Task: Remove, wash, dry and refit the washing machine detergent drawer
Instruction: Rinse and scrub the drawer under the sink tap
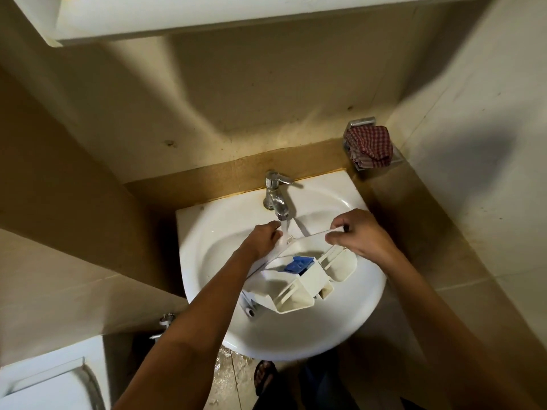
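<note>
The white detergent drawer (299, 287), with a blue insert (299, 264), hangs tilted over the white sink (349, 318). My left hand (263, 236) grips the drawer's front panel at its left edge, right under the tap's running water. My right hand (353, 232) pinches the thin top rim of the drawer on the right. Water falls from the chrome tap (276, 196) onto the drawer's upper left corner.
A red checked cloth (370, 146) lies on a metal holder on the wall at the back right. A toilet cistern (44, 383) stands at the lower left. A white cabinet (207, 16) hangs overhead. The floor below the sink is wet, with a sandalled foot (265, 377).
</note>
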The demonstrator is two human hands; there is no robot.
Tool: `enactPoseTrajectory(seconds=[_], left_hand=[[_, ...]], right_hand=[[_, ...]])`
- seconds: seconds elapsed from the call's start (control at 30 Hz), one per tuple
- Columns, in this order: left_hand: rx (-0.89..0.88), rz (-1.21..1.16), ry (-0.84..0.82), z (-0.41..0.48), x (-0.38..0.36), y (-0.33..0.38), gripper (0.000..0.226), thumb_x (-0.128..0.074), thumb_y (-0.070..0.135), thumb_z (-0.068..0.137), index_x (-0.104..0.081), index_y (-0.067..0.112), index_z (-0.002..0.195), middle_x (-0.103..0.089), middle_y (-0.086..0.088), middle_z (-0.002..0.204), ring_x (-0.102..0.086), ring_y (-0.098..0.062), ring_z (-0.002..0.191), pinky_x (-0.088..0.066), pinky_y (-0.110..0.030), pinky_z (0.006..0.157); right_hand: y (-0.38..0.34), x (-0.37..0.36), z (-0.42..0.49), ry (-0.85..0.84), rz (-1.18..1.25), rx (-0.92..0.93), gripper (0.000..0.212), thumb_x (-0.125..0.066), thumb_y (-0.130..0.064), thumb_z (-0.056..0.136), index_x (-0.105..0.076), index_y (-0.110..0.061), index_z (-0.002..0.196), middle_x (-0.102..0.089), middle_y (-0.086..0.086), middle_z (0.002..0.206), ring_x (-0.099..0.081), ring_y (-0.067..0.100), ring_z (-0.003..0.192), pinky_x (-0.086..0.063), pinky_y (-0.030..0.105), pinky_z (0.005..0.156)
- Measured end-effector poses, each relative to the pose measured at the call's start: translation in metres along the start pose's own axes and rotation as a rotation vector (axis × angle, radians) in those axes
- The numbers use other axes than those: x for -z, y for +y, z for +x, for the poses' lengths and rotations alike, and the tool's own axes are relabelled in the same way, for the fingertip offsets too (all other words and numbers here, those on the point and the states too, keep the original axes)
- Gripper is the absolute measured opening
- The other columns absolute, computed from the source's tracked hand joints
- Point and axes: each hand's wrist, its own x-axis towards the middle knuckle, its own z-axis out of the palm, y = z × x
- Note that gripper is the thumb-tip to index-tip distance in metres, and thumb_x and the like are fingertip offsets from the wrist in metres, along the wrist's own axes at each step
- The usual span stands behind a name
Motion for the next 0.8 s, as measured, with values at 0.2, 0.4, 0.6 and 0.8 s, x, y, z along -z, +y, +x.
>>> enactPoseTrajectory(seconds=[0.2,0.4,0.6,0.8], left_hand=[[0.104,-0.119,-0.222,-0.006,0.016,-0.01,0.046,-0.043,0.031,0.103,-0.045,0.007,0.142,-0.047,-0.011,0.145,-0.048,-0.022,0.125,-0.032,-0.028,0.105],[0.415,-0.656,-0.413,-0.039,0.025,-0.022,0.034,-0.062,0.024,0.089,-0.062,0.01,0.121,-0.073,0.0,0.094,-0.069,-0.013,0.079,-0.055,-0.019,0.066],[0.591,-1.048,-0.501,-0.058,0.011,-0.031,0.041,-0.064,0.038,0.063,-0.074,0.007,0.088,-0.071,-0.015,0.084,-0.068,-0.028,0.069,-0.057,-0.03,0.066],[0.518,-1.148,-0.421,-0.067,-0.012,-0.023,0.061,-0.072,0.046,0.05,-0.068,0.008,0.098,-0.067,-0.016,0.084,-0.064,-0.03,0.069,-0.053,-0.031,0.067]], right_hand=[[0.023,-0.007,-0.012,0.237,0.09,-0.009,0.015,-0.078,-0.012,0.073,-0.071,0.0,0.078,-0.06,0.01,0.058,-0.055,0.023,0.055,-0.044,0.028,0.055],[0.042,-0.019,-0.014,0.27,0.246,-0.053,0.016,-0.082,-0.016,0.072,-0.072,-0.011,0.083,-0.069,0.013,0.072,-0.063,0.033,0.064,-0.052,0.036,0.063],[0.049,-0.019,-0.003,0.213,0.32,-0.008,0.015,-0.08,-0.012,0.075,-0.07,-0.024,0.076,-0.069,-0.01,0.074,-0.065,0.006,0.067,-0.052,0.029,0.065],[0.046,-0.002,0.01,-0.011,-0.151,-0.217,0.033,-0.069,-0.011,0.08,-0.064,-0.01,0.112,-0.064,0.005,0.111,-0.06,0.02,0.103,-0.047,0.024,0.085]])
